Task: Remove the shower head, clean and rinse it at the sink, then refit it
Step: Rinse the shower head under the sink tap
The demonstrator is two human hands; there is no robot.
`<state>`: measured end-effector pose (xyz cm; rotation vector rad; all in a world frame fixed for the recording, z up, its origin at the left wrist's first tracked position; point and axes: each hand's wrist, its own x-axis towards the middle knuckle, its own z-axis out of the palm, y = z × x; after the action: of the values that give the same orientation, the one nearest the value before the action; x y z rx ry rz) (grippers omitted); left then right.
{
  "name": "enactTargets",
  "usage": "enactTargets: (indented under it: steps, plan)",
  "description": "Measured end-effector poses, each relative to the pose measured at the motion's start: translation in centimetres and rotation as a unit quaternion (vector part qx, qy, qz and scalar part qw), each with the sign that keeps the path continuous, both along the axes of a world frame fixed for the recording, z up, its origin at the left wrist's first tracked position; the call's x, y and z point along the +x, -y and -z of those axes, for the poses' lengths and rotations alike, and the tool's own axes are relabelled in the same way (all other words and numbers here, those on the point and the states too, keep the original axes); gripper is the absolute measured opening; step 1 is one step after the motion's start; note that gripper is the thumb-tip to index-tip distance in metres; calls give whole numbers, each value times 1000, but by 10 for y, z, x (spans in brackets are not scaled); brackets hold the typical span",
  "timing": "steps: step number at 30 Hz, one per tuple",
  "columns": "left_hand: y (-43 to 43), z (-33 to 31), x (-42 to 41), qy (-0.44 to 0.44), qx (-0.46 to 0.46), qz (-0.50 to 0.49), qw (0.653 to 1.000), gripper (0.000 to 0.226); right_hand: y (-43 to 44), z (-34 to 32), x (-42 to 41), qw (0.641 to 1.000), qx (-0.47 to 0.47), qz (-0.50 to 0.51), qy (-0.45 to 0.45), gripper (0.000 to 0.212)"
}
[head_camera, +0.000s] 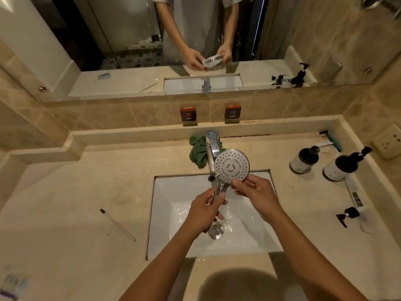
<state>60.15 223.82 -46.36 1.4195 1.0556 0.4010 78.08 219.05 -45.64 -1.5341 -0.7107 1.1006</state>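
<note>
Shower head (231,166) is hanging over the sink (165,216), nozzles facing us. We are standing at a broad counter (86,192), finding open room on its left while bottles (303,160) are crowding its right. The sink is holding rippling water, its square near rim lying under our forearms. The faucet (212,146) is standing just behind the head, so we are judging room there as tight. Our left hand (204,210) is wrapping the handle (222,187); our right hand (258,195) is pinching the lower rim. We are expecting wet chrome to be slick, light and stiff, so the handle is offering the surest hold.
</note>
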Motion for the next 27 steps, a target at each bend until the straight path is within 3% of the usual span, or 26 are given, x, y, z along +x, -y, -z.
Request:
enactTargets:
  steps: [6, 12, 18, 23, 27]
  plan:
    - [-19, -28, -11, 46, 45, 53, 997, 27, -17, -52, 2, 995, 96, -11, 38, 25]
    - [-29, -44, -22, 62, 73, 40, 995, 22, -21, -91, -3, 979, 157, -66, 113, 26]
    - [-35, -58, -30, 76, 97, 23, 992, 14, -23, -106, -19, 971, 186, -84, 127, 29]
    - [-41, -62, -42, 85, 102, 14, 991, 15, -20, -99, -42, 975, 129, -93, 155, 35]
    - [-49, -66, -52, 74, 115, 32, 990, 13, -22, -87, -67, 973, 49, -101, 203, 27]
